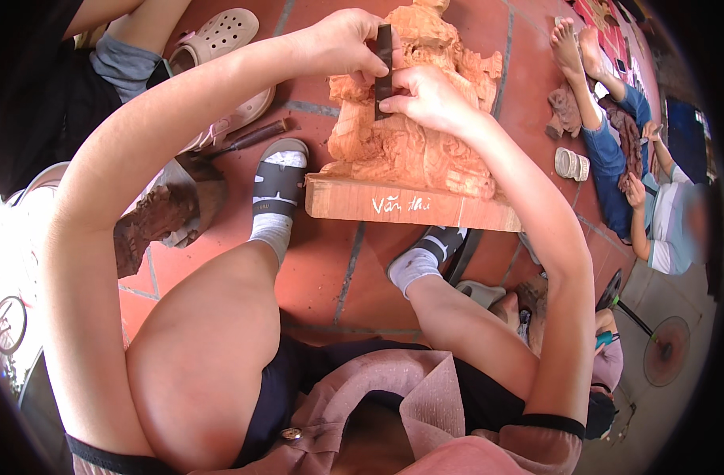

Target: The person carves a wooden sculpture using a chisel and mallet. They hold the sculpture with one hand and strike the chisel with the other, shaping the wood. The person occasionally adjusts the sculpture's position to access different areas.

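Note:
A carved wooden statue (425, 150), pale orange and seated on a thick block base (409, 207), stands on the floor in front of me. White handwriting marks the base's front face. My left hand (342, 43) pinches the upper part of a narrow dark strip (384, 67), which runs upright across the statue's upper left side. Lower down on the same strip, the thumb and fingers of my right hand (429, 96) are closed round it, close against the carving. Whether the strip presses on the wood, I cannot tell.
My feet in dark sandals (281, 178) flank the base on red floor tiles (314, 277). A wooden-handled tool (255, 134) and pale clogs (219, 39) lie at the left. Another person (663, 206) sits at the right, near white shoes (571, 164) and a fan (666, 351).

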`<state>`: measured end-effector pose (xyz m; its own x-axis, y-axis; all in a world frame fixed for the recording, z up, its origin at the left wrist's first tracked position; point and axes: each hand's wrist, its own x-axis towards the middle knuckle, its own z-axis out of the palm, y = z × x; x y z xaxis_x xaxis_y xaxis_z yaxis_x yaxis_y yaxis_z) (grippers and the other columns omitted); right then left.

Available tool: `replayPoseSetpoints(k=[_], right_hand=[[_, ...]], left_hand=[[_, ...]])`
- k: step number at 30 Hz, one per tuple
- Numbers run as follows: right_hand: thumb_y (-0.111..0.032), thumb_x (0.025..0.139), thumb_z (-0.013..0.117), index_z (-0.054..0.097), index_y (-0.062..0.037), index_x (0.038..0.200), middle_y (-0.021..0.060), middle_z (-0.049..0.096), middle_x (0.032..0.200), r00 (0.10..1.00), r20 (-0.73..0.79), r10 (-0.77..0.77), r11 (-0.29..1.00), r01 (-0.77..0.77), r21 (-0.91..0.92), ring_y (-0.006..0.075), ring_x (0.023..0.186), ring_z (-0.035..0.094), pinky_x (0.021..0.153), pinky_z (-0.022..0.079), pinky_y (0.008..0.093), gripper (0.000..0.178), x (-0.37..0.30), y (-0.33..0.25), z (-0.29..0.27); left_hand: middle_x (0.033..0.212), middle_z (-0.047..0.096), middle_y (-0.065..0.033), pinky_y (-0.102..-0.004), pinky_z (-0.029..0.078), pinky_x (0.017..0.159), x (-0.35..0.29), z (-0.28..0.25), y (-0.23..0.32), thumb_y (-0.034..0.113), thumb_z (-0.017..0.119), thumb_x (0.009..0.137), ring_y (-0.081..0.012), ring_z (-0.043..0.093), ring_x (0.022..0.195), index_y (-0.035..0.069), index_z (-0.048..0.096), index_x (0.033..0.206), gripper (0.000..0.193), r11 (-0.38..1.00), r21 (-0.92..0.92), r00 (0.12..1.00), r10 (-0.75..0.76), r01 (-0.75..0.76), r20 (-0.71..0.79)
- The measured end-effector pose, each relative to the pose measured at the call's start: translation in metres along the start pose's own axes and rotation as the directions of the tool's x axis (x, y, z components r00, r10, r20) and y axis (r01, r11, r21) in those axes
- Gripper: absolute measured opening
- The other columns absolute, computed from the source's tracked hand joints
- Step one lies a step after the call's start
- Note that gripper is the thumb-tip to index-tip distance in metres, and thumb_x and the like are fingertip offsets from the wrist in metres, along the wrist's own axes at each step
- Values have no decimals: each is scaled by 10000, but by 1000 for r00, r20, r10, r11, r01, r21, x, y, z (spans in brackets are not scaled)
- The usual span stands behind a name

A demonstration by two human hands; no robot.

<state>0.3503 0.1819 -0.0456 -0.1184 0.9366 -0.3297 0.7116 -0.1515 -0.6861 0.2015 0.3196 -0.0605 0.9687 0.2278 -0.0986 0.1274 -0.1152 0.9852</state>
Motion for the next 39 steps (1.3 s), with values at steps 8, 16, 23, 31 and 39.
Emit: replayPoseSetpoints(k=[8, 16, 23, 31, 39], right_hand=[[-149, 772, 685, 660, 29, 871, 135, 671, 770, 996, 85, 28, 999, -25, -30, 184, 727, 636, 678, 484, 324, 205, 3, -3, -5], [-140, 759, 682, 651, 26, 896, 156, 667, 793, 988, 152, -7, 990, 28, -135, 250, 750, 641, 706, 489, 352, 217, 3, -11, -12], [-163, 763, 672, 628, 15, 904, 169, 645, 846, 991, 69, -118, 986, 125, -113, 294, 836, 616, 753, 473, 387, 231, 8, 3, 4], [-187, 791, 645, 599, 29, 876, 180, 622, 858, 971, -44, -236, 966, 230, -123, 320, 844, 603, 762, 465, 407, 237, 11, 12, 24], [-164, 802, 660, 616, 14, 948, 165, 626, 900, 989, 56, -140, 987, 144, -65, 321, 892, 591, 801, 462, 413, 234, 8, 7, 12]], left_hand=[[896, 664, -20, -219, 556, 678, -4, 1, 15, 15, 629, 831, -88, 651, 796, 52, 629, 1014, 187, 979, -40, 980, -196, 198, 39], [878, 668, -26, -227, 559, 690, -15, 6, 12, -4, 615, 840, -111, 670, 778, 45, 607, 992, 160, 960, -182, 976, -217, 212, -8], [858, 660, -51, -244, 565, 671, -21, -1, -2, -11, 599, 854, -119, 670, 756, 42, 600, 996, 151, 953, -244, 981, -190, 177, -32], [857, 664, -56, -260, 575, 705, -34, -2, -14, -14, 598, 865, -131, 673, 757, 35, 599, 980, 125, 940, -273, 965, -241, 206, -100], [845, 652, -39, -270, 566, 751, -31, 9, -5, -17, 616, 849, -137, 666, 788, 34, 608, 963, 125, 901, -359, 940, -312, 245, -140]])
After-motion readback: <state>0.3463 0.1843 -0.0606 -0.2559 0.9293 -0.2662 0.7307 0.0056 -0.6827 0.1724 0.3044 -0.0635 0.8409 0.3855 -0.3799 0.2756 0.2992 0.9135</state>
